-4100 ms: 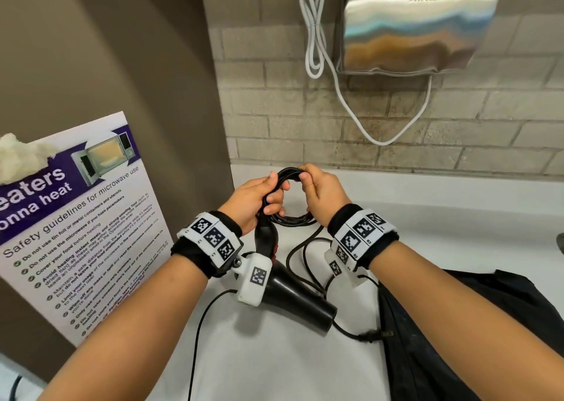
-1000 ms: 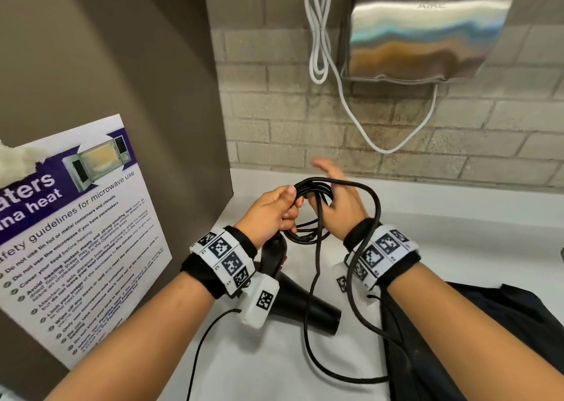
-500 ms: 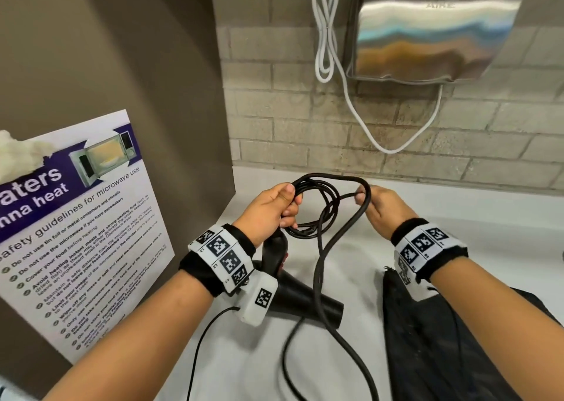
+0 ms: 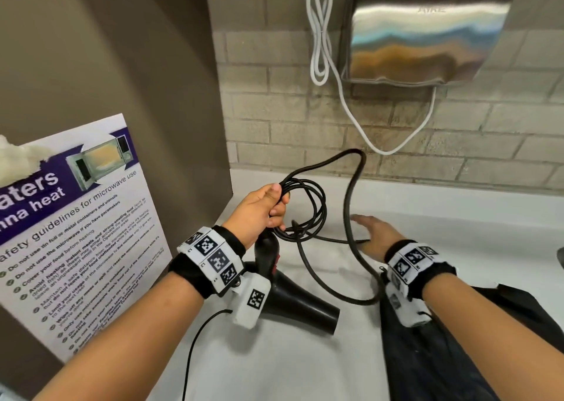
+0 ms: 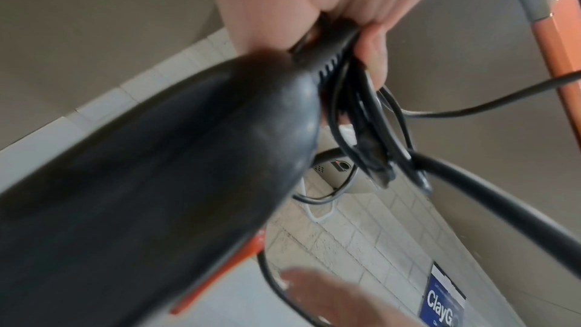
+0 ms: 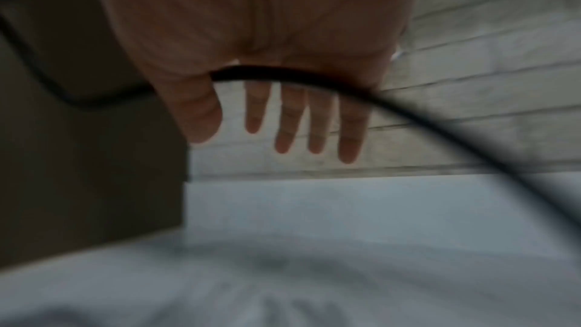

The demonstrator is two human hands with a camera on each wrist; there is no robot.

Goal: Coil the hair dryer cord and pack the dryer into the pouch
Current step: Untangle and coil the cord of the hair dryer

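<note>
Since half a second ago, right hand (image 4: 374, 235) has dropped toward the white bench (image 4: 305, 364), fingers (image 6: 316, 128) spread, black rubber cord (image 4: 355, 217) crossing its palm. Left hand (image 4: 259, 211) grips coils and black plastic dryer (image 4: 293, 296); coiling unfinished, dark fabric pouch (image 4: 442, 355) waits beside.

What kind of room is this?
Probably a shared washroom or pantry corner: a steel hand dryer hangs on the brick-tiled wall above a white counter, beside a microwave safety poster.

One hair dryer (image 4: 293, 296), one black cord (image 4: 351, 217), one dark pouch (image 4: 442, 355), two hands, one poster (image 4: 76, 232), one wall-mounted hand dryer (image 4: 427, 34), one white cable (image 4: 320, 34).
</note>
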